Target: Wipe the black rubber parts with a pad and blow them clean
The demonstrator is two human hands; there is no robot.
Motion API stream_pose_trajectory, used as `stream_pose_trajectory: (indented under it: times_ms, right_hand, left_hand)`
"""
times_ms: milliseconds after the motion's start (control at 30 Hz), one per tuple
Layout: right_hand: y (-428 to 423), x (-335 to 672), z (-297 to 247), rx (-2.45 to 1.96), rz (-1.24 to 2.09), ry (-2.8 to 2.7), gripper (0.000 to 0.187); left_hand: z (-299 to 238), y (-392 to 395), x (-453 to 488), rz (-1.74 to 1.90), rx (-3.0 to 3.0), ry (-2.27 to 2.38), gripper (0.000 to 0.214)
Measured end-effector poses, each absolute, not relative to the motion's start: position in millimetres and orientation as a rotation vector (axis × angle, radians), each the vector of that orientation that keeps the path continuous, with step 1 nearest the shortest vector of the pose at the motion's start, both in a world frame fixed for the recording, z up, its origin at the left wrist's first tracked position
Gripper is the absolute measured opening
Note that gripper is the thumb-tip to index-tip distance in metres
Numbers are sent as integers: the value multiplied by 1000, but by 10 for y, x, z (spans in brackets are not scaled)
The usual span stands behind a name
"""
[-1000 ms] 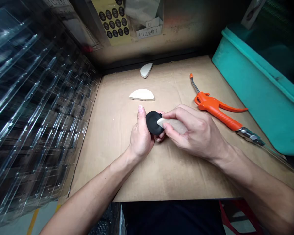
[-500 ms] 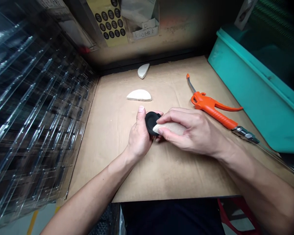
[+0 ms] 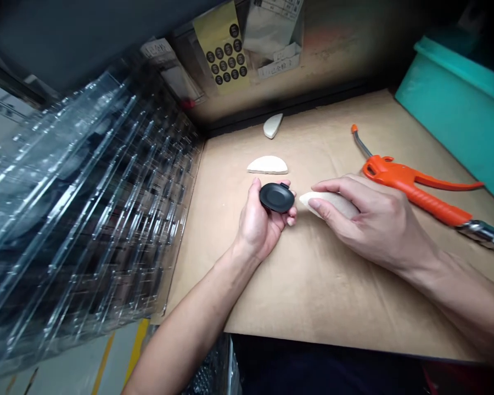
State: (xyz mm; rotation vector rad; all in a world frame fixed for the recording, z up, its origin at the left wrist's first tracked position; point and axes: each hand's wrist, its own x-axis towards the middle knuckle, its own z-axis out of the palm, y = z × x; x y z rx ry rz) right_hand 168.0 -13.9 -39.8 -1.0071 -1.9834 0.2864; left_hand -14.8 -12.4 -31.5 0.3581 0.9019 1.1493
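My left hand point(image 3: 263, 222) is closed round a small black round part point(image 3: 276, 197), holding it up between thumb and fingers above the cardboard-covered bench point(image 3: 313, 285). Just to its right, my right hand point(image 3: 366, 216) grips a pale beige wedge-shaped block point(image 3: 327, 202); the block's tip points at the black part but sits a little apart from it. Two similar pale half-moon pieces lie further back: one point(image 3: 267, 164) just beyond my left hand, another point(image 3: 272, 125) near the back wall.
An orange air blow gun point(image 3: 411, 184) with a metal hose fitting lies at the right. A teal plastic bin point(image 3: 456, 104) stands at the far right. A tall stack of clear plastic trays point(image 3: 78, 219) fills the left side. Sticker sheets point(image 3: 224, 49) hang on the back wall.
The beige block has come off the black part and moved slightly right. My left hand has turned the part face up. The camera has swung left, showing more of the trays.
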Motion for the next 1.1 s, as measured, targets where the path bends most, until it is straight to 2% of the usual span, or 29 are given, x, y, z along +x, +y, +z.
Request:
stream_pose_trajectory:
  times_ms: [233,400,667,867,967,1100]
  right_hand:
    - [-124,1676,-460,-874,328,-2055,19]
    - [-139,1691,-424,-846,437,-2025,15]
    - [-328,1501,-434,-743,556,-2074,12]
    - [-317,1511,-339,-685,565,-1891,8]
    - [-290,1497,-304,-863,391,-1780,13]
    - [-277,1439,-377,-978,276,-1758,18]
  left_hand:
    - [-362,-166,-159,1018,594,846,48]
    - [-357,-152,-188,964,591,851,47]
    - [-365,-225,-19,1285,591,1183,43]
    - [-365,-263,-12,1207,651,1143,58]
    - [-395,-287,-14,1158,736,1050,67]
    - [-436,-336,-2,1100,805,1054,67]
